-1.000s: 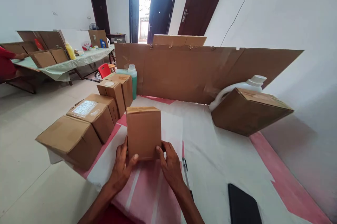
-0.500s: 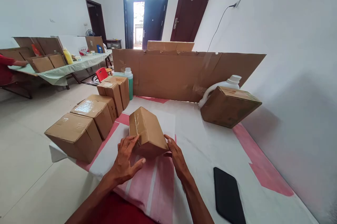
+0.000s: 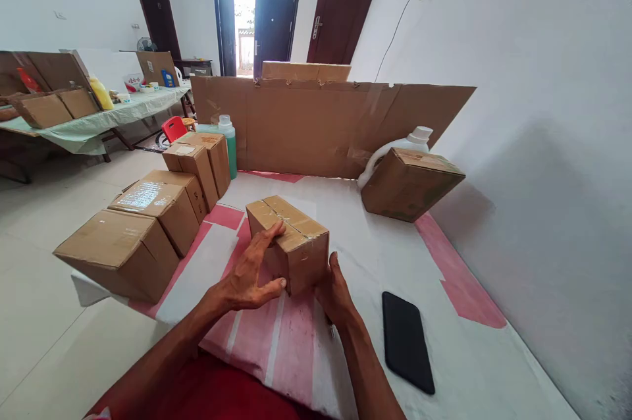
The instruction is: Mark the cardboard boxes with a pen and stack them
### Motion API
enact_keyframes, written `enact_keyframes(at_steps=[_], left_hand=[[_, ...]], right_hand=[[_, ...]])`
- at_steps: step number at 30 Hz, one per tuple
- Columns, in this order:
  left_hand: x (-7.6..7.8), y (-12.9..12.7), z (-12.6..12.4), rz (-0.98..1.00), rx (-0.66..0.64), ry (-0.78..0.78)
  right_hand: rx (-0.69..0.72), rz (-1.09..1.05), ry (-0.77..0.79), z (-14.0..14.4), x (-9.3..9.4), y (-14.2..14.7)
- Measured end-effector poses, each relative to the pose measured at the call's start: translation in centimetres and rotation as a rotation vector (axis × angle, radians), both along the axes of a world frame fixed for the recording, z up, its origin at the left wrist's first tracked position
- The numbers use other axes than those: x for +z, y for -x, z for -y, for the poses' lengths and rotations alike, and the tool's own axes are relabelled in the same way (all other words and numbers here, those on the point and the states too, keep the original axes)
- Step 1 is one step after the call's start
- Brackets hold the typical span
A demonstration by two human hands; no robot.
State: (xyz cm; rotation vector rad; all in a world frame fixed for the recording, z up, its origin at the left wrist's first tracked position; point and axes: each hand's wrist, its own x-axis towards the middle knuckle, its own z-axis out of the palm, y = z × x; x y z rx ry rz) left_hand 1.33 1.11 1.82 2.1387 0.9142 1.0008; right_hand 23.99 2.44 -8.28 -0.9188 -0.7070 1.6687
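Note:
A small taped cardboard box is between my hands over the near part of the table, its taped top turned up toward me. My left hand grips its left side, with fingers over the top edge and the thumb by the near corner. Around the lower right side is my right hand, whose fingers are partly hidden behind and under the box. A small shiny bit shows beneath the right wrist, too small to make out. Right of that hand lies a black phone.
Several cardboard boxes line the table's left edge, beside a green-liquid bottle. A cardboard panel stands across the back. At the right back, a tilted box leans on a white jug. The wall borders the right side.
The box has been turned and tipped so its taped face now points up. Both hands have shifted with it. The whole view has moved slightly, with objects appearing further left and higher.

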Motion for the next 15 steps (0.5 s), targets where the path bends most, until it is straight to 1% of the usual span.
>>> enact_keyframes(at_steps=[2, 4, 6, 8, 12, 15], left_hand=[[0.8, -1.1, -1.1, -0.054, -0.021, -0.038], [1.6, -2.0, -2.8, -0.145, -0.034, -0.109], [2.4, -2.6, -5.2, -0.22, -0.041, -0.174], [3.0, -2.8, -7.7, -0.25, -0.033, -0.202], [3.3, -2.7, -12.0, -0.235, 0.023, -0.198], [3.1, -2.3, -13.6, -0.219, 0.09, -0.199]], right_hand=[[-0.037, -0.017, 0.02, -0.2, -0.4, -0.5], [-0.065, -0.011, 0.039, -0.3, -0.6, -1.2], [-0.096, 0.001, 0.043, -0.5, -0.6, -2.0], [-0.141, 0.008, 0.027, -0.7, -0.3, -2.7], [-0.188, 0.031, -0.042, -1.9, 0.9, -2.8], [-0.188, 0.079, -0.094, -3.3, 1.9, -2.1]])
